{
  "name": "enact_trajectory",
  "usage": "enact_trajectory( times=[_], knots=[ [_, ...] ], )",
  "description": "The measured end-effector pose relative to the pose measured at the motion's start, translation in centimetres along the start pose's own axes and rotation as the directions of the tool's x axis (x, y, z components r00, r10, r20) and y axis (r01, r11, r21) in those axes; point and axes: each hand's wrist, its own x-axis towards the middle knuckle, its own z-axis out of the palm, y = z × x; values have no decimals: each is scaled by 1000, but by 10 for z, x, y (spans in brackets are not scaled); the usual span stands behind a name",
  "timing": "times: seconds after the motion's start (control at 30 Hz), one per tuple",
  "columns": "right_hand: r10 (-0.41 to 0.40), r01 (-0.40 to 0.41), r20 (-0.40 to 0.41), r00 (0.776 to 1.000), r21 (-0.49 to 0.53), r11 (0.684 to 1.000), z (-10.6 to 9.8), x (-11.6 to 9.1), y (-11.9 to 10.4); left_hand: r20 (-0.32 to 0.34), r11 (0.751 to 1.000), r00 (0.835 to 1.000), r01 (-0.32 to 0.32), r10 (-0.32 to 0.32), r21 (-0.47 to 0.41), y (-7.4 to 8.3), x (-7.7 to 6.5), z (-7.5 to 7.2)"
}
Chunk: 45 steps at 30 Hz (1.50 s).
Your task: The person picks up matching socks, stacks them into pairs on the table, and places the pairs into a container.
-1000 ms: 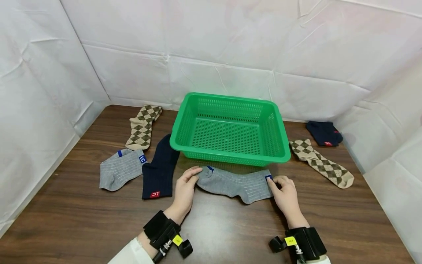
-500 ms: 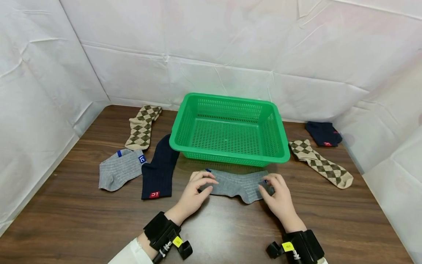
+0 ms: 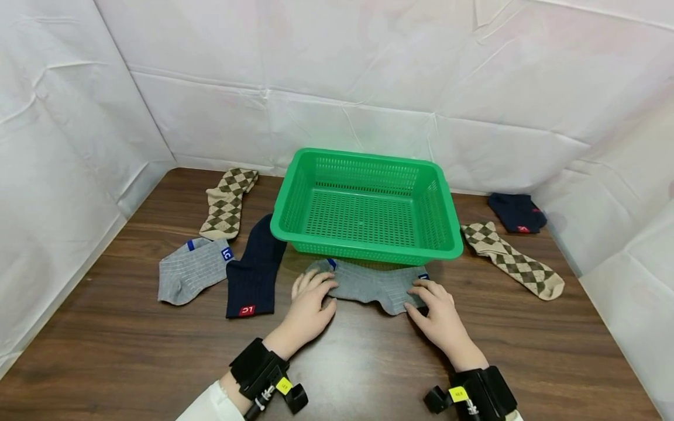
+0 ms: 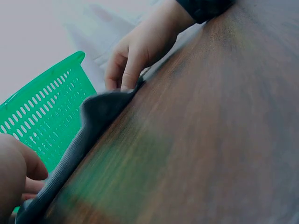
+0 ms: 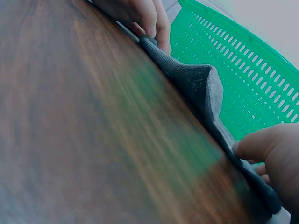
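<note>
A grey ribbed sock (image 3: 371, 285) with blue tags lies flat across the table, in front of the green basket. My left hand (image 3: 309, 310) rests its spread, relaxed fingers on the left end of this sock. At the other end, the fingertips and thumb of my right hand (image 3: 441, 318) touch the fabric near the tag. Seen from the left wrist, the grey sock (image 4: 100, 114) runs between both hands, its heel standing up slightly. In the right wrist view, the right thumb (image 5: 254, 144) presses against the grey sock (image 5: 191, 84).
An empty green basket (image 3: 363, 254) stands behind the sock. To the left lie a folded grey sock (image 3: 192, 272), a navy sock (image 3: 255, 269) and an argyle sock (image 3: 223, 207). Another argyle sock (image 3: 518, 263) and a folded navy sock (image 3: 516, 213) lie on the right.
Both hands have let go of the sock's ends and moved slightly inward, fingers now laid over it. The sock has shifted a little towards the basket.
</note>
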Motion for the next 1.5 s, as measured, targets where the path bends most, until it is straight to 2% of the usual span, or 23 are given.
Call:
enact_trajectory(
  times=[0.1,0.2,0.27,0.4,0.5,0.57,0.77,0.9,0.97,1.03,1.13,1.23,1.37,1.5],
  knots=[
    [-7,7,30,1000,11,1000,0,1,0,2,999,1000,19,-19,50,0,0,0],
    [-20,20,30,999,20,1000,0,1,-1,0,998,1000,16,-16,61,0,-1,0],
    [-29,28,19,999,28,999,-1,1,-1,-4,999,1000,7,-7,47,-1,-1,0],
    [-36,38,-44,998,43,998,-1,2,-1,-18,999,999,-27,26,-43,0,-3,-2],
    [-15,20,-99,995,44,999,-1,3,-1,-18,995,999,-38,37,-89,0,-4,-3],
    [10,-5,-117,993,43,999,-1,3,0,-6,996,1000,-30,29,-80,1,-4,-4],
    [74,-69,-74,995,65,995,-2,4,2,38,999,999,12,-11,-39,1,-3,-5],
    [100,-92,-75,992,114,989,-2,5,3,18,997,1000,13,-12,-75,1,-3,-5],
    [145,-129,-97,985,150,980,-3,5,4,-3,993,1000,16,-16,-116,1,-3,-5],
    [226,-200,-123,966,194,961,-3,5,4,-25,987,999,19,-23,-159,0,-3,-5],
    [357,-308,-157,921,271,912,-4,6,5,-47,979,998,25,-35,-205,1,-4,-6],
    [436,-369,-172,883,321,872,-4,6,7,-63,976,997,33,-47,-216,1,-6,-10],
    [448,-381,-162,879,324,866,-4,6,7,-85,979,994,52,-70,-197,-2,-10,-17],
    [446,-389,-143,883,306,869,-5,5,8,-88,983,994,56,-72,-174,-6,-12,-32]
  ],
)
